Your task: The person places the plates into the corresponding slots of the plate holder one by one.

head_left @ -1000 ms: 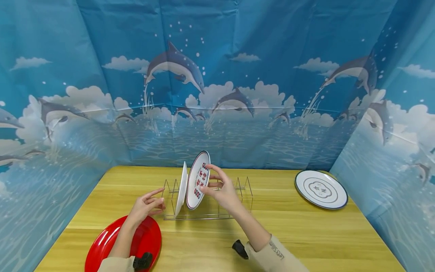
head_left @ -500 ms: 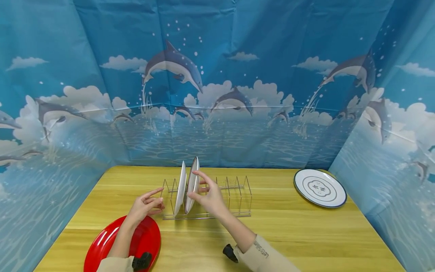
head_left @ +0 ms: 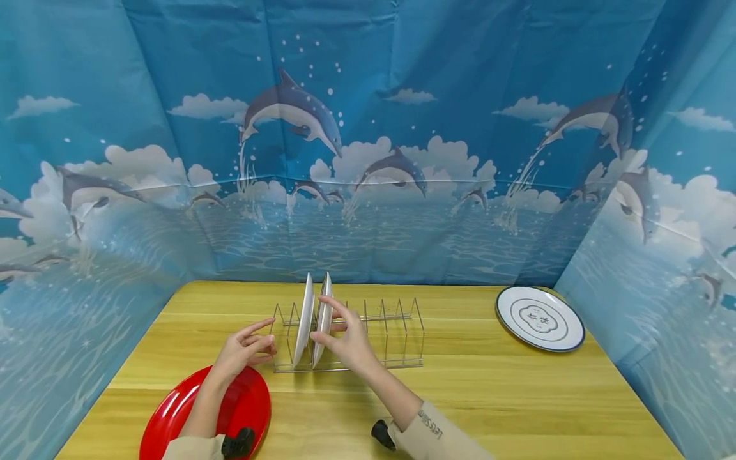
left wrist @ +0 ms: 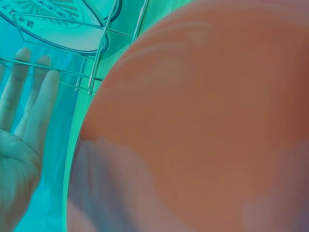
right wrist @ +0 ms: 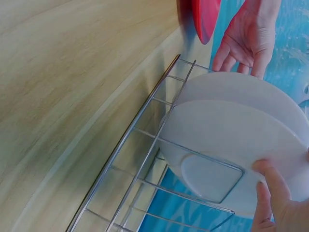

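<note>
In the head view, two white plates stand on edge in the left part of a wire dish rack point(head_left: 376, 367). My right hand point(head_left: 351, 342) holds the right-hand plate point(head_left: 324, 326), with the thumb and index finger at its rim and other fingers behind. The right wrist view shows that plate's plain white underside point(right wrist: 217, 135) beside the rack wires. Close to its left leans the other plate point(head_left: 305, 322). My left hand point(head_left: 244, 348) rests at the rack's left end, its fairly straight fingers point(left wrist: 41, 111) against the end wire.
A red plate point(head_left: 253, 396) lies on the wooden table at front left, under my left forearm. A white plate with a dark blue rim point(head_left: 560, 326) lies flat at the right. Dolphin-printed sheeting point(head_left: 368, 243) closes off the back and sides.
My right hand has moved left and lowered its plate, turning it from a tilted, face-showing pose to nearly upright in the rack. The left hand has stayed at the rack's end.
</note>
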`<state>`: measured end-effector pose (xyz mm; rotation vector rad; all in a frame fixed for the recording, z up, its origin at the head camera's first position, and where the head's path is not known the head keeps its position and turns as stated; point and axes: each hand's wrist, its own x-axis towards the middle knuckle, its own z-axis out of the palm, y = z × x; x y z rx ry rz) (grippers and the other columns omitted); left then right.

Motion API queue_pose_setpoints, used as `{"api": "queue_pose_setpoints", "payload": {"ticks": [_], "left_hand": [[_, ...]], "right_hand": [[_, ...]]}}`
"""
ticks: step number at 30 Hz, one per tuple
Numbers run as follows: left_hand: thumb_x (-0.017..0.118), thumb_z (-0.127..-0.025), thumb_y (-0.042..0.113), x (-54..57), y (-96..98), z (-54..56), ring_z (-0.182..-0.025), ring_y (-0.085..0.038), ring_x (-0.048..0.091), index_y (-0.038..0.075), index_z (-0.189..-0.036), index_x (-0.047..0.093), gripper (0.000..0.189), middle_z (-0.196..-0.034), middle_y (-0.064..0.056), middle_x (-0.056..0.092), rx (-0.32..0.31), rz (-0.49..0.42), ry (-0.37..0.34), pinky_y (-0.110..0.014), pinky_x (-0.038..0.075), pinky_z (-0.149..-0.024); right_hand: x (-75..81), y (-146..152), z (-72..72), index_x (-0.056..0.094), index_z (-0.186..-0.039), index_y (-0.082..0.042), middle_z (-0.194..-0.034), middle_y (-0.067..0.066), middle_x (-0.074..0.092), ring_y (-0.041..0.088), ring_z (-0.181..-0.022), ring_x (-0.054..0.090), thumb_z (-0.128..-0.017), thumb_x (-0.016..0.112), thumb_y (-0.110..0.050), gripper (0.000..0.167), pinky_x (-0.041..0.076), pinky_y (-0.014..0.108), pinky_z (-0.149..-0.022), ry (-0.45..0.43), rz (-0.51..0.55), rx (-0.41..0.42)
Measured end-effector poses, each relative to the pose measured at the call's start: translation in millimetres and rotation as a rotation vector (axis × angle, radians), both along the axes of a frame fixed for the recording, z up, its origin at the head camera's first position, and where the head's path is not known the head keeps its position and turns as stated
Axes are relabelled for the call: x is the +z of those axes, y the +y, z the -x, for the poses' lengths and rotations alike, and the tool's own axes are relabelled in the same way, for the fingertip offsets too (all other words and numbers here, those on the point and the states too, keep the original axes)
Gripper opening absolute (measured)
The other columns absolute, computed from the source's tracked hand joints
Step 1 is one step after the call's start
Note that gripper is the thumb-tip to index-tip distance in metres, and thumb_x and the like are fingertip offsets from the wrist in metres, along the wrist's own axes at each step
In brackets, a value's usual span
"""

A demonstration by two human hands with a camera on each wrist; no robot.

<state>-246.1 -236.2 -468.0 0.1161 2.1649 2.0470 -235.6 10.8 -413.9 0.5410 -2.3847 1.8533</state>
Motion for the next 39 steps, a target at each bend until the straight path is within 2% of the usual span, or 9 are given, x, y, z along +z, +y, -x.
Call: {"api": "queue_pose_setpoints", "payload": {"ticks": [4,10,14,18,25,27,33,35,39], "left_hand": [[0.061,-0.089,0.017,-1.6,0.0,0.3,-0.083,-0.019,0.065,0.003,-0.139,0.037,0.058,-0.088,-0.009,0.068,-0.002,-0.003,0.006,-0.043,0.052,-0.081],[0.061,-0.088,0.017,-4.1,0.0,0.2,-0.082,-0.019,0.065,0.002,-0.139,0.038,0.058,-0.089,-0.010,0.068,0.002,-0.008,0.008,-0.042,0.052,-0.080],[0.061,-0.088,0.017,-4.4,-0.3,-0.4,-0.081,-0.019,0.065,0.003,-0.138,0.039,0.056,-0.090,-0.012,0.068,0.006,-0.006,0.015,-0.041,0.052,-0.079],[0.061,-0.088,0.016,-3.0,-0.3,-1.7,-0.081,-0.018,0.065,0.002,-0.138,0.038,0.057,-0.089,-0.012,0.068,0.006,-0.009,0.014,-0.041,0.052,-0.079],[0.060,-0.089,0.015,-1.4,-1.2,-2.3,-0.081,-0.019,0.065,0.001,-0.139,0.035,0.058,-0.087,-0.009,0.068,-0.003,-0.005,0.015,-0.044,0.051,-0.082],[0.060,-0.089,0.016,-1.6,-1.3,-1.9,-0.081,-0.019,0.065,0.000,-0.140,0.035,0.059,-0.087,-0.009,0.068,-0.005,-0.005,0.018,-0.045,0.050,-0.082],[0.061,-0.088,0.017,-1.8,-1.0,-0.4,-0.080,-0.018,0.065,0.000,-0.139,0.037,0.058,-0.086,-0.010,0.068,0.000,-0.004,0.022,-0.045,0.050,-0.082],[0.061,-0.088,0.017,-2.0,-0.8,0.0,-0.080,-0.018,0.065,0.001,-0.138,0.037,0.058,-0.086,-0.010,0.068,0.003,-0.005,0.021,-0.045,0.051,-0.082],[0.061,-0.088,0.016,-1.8,-0.4,0.0,-0.080,-0.018,0.065,0.001,-0.139,0.036,0.058,-0.086,-0.010,0.068,0.002,-0.010,0.018,-0.045,0.050,-0.082]], "right_hand": [[2.3,2,-3.5,0.047,-0.134,-0.022,-0.117,0.019,0.043,0.032,-0.096,0.058,-0.080,0.070,-0.013,0.060,0.053,0.028,-0.071,0.001,-0.017,0.024],[28.7,14,-20.5,0.036,-0.142,-0.017,-0.124,0.025,0.041,0.042,-0.108,0.051,-0.085,0.065,-0.010,0.065,0.052,0.043,-0.079,-0.075,0.044,0.069],[26.8,37,-12.9,0.032,-0.143,-0.025,-0.133,0.020,0.038,0.038,-0.114,0.048,-0.086,0.064,-0.015,0.066,0.050,0.042,-0.086,-0.092,0.140,0.057],[20.1,70,1.5,0.034,-0.141,-0.032,-0.131,0.012,0.042,0.027,-0.113,0.051,-0.086,0.065,-0.016,0.065,0.048,0.033,-0.089,-0.076,0.277,-0.034],[22.0,150,9.5,0.035,-0.141,-0.025,-0.121,0.001,0.049,0.014,-0.108,0.053,-0.087,0.063,-0.015,0.062,0.047,0.019,-0.086,-0.052,0.469,-0.331],[14.2,177,12.1,0.035,-0.142,-0.022,-0.117,0.000,0.050,0.011,-0.104,0.054,-0.086,0.064,-0.016,0.063,0.048,0.017,-0.083,-0.030,0.510,-0.429],[-44.3,267,36.4,0.046,-0.135,-0.026,-0.108,0.000,0.054,0.008,-0.089,0.060,-0.080,0.071,-0.013,0.062,0.052,0.017,-0.072,0.039,0.656,-0.720],[-63.2,294,42.6,0.048,-0.132,-0.031,-0.107,0.000,0.053,0.007,-0.086,0.059,-0.076,0.075,-0.016,0.065,0.052,0.016,-0.068,-0.015,0.655,-0.830],[-96.8,337,51.3,0.049,-0.130,-0.035,-0.107,-0.002,0.049,0.008,-0.080,0.056,-0.069,0.081,-0.023,0.070,0.050,0.012,-0.060,-0.119,0.700,-0.951]]}}
